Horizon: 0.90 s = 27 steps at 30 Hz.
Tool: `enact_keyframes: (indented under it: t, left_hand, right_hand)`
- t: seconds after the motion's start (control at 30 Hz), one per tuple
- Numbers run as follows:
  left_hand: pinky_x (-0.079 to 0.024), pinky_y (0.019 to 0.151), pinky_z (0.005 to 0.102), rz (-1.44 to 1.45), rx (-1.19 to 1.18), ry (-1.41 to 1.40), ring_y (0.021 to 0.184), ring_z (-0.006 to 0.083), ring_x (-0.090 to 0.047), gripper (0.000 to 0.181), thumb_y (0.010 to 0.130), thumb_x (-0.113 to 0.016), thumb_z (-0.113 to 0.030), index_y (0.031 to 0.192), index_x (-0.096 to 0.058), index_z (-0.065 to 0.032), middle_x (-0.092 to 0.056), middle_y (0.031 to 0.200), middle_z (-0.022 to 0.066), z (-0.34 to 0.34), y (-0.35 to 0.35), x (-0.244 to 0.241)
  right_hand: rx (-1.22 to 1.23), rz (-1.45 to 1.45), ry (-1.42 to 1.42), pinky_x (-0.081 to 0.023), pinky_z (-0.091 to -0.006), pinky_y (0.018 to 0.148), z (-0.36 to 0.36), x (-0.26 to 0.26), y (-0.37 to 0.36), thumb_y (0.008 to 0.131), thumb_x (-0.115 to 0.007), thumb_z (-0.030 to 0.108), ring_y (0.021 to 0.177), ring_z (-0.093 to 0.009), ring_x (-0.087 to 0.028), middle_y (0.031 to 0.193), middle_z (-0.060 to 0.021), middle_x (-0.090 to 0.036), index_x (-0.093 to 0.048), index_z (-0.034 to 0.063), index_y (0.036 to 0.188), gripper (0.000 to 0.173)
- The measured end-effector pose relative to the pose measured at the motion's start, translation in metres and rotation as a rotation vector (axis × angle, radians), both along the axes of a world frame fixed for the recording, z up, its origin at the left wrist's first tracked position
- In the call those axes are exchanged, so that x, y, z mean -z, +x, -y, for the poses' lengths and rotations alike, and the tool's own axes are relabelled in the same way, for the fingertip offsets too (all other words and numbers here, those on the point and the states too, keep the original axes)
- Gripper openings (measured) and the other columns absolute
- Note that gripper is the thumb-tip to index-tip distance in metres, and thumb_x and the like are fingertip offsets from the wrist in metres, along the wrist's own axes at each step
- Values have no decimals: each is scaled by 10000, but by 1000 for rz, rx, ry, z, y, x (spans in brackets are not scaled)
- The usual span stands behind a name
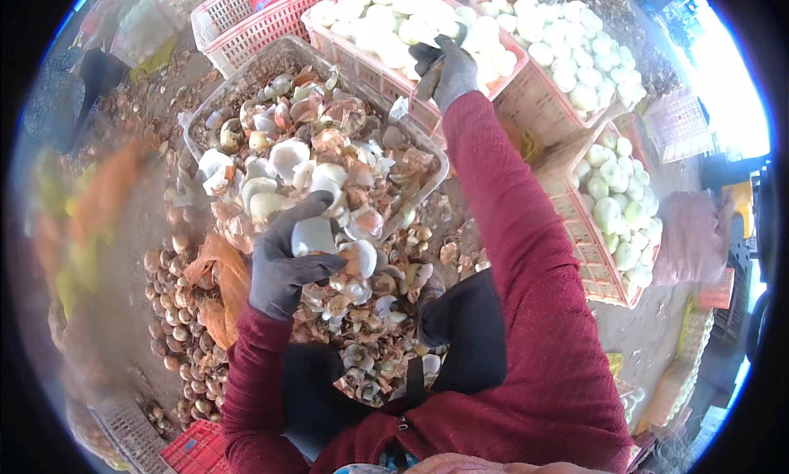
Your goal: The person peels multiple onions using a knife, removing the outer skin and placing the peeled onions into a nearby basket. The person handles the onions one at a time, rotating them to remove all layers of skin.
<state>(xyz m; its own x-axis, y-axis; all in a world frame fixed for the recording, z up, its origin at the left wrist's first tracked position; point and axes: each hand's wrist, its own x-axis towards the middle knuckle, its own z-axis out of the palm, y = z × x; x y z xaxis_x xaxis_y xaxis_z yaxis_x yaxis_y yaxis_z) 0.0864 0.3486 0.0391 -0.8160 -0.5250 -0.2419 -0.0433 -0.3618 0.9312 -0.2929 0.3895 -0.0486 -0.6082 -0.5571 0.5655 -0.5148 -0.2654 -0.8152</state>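
My left hand (290, 255), in a grey glove, holds a pale curved piece of onion peel (312, 236) between thumb and fingers, above a heap of peels. My right hand (449, 67), gloved too, reaches over the near rim of a pink plastic crate (394, 86) full of peeled white onions (385, 27). Its fingers are bent at the onions; whether they grip one cannot be told. Between my hands stands a worn tub (437, 178) heaped with onion skins (336, 113). Brown unpeeled onions (179, 332) lie on the ground at the left, beside an orange mesh sack (228, 289).
Two more crates of peeled onions stand at the right, one upright (542, 98) and one tilted (564, 218). A pink and white crate (253, 33) stands behind the tub. More peels (363, 351) cover the ground between my legs. A red crate (197, 447) is at lower left.
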Motion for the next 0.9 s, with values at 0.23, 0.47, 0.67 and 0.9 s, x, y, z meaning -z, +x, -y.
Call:
enact_keyframes:
  t: [0.23,0.47,0.67,0.9]
  left_hand:
    - [-520,769,259,-12,-5,-412,1100,172,-527,663,644,-686,27,1271,-473,-3,-509,1269,134,3,-8,8]
    - [-484,812,369,489,96,-1164,964,292,-597,651,733,-678,-260,1315,-427,-114,-537,1175,189,19,-13,-6]
    - [-505,651,351,219,-238,-1267,697,199,-629,111,754,-565,-166,803,-661,-138,-610,758,41,16,27,-10]
    - [-503,655,243,152,-596,-645,732,106,-609,436,615,-808,-180,1012,-661,-75,-645,897,41,77,144,24]
  right_hand:
    - [121,68,649,-328,-208,284,-37,53,3,872,-527,240,314,-93,-393,601,-77,-585,-609,-6,877,259]
    - [-56,826,378,-438,-219,474,-84,-11,59,901,-485,181,572,-94,-498,896,-60,-595,-497,-3,1089,263]
    - [-140,812,358,-419,-192,513,-105,-93,155,928,-433,141,617,-59,-451,1066,-51,-567,-388,-21,1305,413]
    - [-129,631,717,-361,-163,458,-139,-108,222,906,-509,235,507,-37,-385,949,-62,-579,-473,-6,1239,413]
